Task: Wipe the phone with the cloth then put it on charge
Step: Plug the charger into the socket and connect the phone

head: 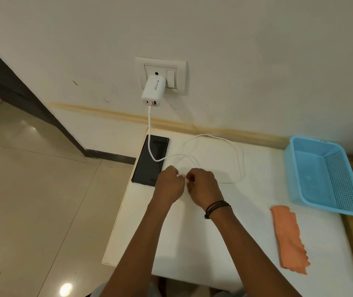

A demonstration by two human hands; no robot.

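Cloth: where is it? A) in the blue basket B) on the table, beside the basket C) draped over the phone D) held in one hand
B: the cloth lies flat on the table beside the basket, touched by neither the left hand nor the right hand, which both pinch the cable.

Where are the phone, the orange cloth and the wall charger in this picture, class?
phone (144, 170): head view, lower part of its dark face.
orange cloth (289, 239): head view, middle of the fabric.
wall charger (154, 90): head view, its white body.
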